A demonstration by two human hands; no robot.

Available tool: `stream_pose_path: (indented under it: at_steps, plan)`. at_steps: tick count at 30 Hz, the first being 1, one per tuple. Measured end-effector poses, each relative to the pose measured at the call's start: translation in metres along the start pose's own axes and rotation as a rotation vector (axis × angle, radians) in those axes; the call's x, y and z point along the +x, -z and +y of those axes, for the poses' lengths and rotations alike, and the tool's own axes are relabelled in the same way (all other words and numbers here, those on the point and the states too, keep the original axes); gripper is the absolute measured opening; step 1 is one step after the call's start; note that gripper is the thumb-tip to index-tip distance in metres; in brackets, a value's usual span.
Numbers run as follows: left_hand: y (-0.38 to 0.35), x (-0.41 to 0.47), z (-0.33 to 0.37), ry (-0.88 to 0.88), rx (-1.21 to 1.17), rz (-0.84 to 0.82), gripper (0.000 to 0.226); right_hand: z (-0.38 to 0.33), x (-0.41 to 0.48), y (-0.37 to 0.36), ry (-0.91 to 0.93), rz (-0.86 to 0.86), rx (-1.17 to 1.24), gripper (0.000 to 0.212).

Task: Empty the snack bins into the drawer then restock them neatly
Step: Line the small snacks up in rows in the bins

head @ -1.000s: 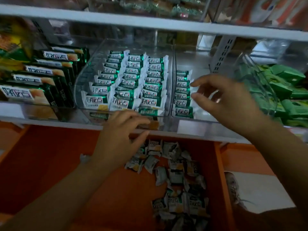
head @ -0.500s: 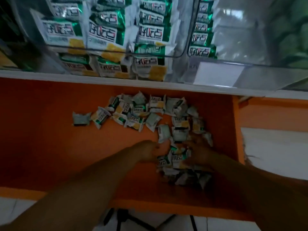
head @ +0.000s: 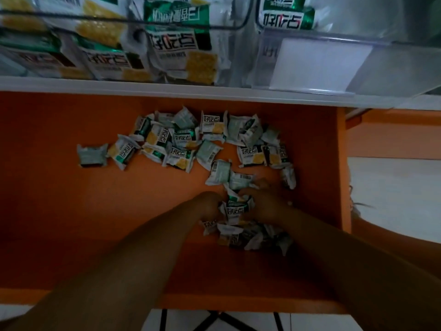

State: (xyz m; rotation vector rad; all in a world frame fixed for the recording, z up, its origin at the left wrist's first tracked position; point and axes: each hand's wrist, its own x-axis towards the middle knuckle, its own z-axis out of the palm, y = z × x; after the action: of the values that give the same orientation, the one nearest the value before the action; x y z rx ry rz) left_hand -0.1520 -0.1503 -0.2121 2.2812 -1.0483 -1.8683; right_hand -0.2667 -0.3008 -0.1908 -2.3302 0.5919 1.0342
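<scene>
An open orange drawer [head: 59,211] holds a loose heap of several small green-and-white snack packets [head: 181,142]. Both my hands are down in the drawer at the near end of the heap. My left hand [head: 207,206] and my right hand [head: 265,204] close from either side on a clump of packets [head: 237,209]. More packets [head: 248,237] lie under and in front of my wrists. Above, a clear bin [head: 167,44] on the white shelf holds neat rows of the same packets. A second clear bin [head: 310,58] to its right shows few packets.
The white shelf edge [head: 214,91] overhangs the back of the drawer. The drawer's right wall [head: 343,175] stands close to my right hand. One packet [head: 91,155] lies apart at the left. White floor tiles [head: 393,192] show at the right.
My hands dropped from the shelf bins into the drawer and closed together on packets. The view tilted down and moved nearer to the drawer.
</scene>
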Motion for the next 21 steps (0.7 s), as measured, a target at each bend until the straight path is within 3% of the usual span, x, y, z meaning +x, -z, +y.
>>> stream_pose_path:
  at_steps: [5, 13, 17, 21]
  plan:
    - [-0.002, -0.01, -0.005, 0.015, -0.123, 0.054, 0.042, -0.011, 0.002, -0.003, -0.026, -0.139, -0.022, 0.099]
    - [0.012, -0.029, -0.002, 0.003, -0.502, 0.095, 0.039, -0.011, -0.003, 0.0, -0.013, 0.023, 0.378, 0.059]
    - [0.022, -0.051, 0.009, -0.014, -0.815, 0.102, 0.036, -0.014, -0.011, 0.008, -0.027, 0.042, 0.472, 0.053]
    - [0.028, -0.078, 0.021, -0.085, -0.988, 0.127, 0.026, -0.018, -0.031, 0.023, 0.046, 0.166, 0.493, 0.05]
